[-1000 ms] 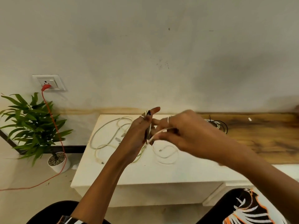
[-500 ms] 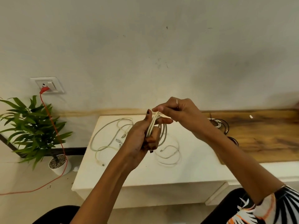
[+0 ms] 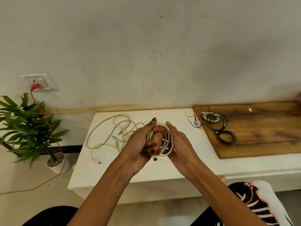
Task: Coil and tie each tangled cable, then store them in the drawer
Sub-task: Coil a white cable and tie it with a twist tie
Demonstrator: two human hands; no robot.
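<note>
A low white desk stood against the wall, with a dark brown wooden board lying flat on its right part. A loose tangle of cream-white cables sprawled on the white top at the left. Thin black tie wires lay just beside the board's left edge. On the board rested a small white coiled cable, touching black coiled cables.

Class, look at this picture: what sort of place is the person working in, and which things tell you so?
Probably a room in a home: a low white table against a plain wall, a wall socket with a red plug, and a potted plant on the floor.
</note>
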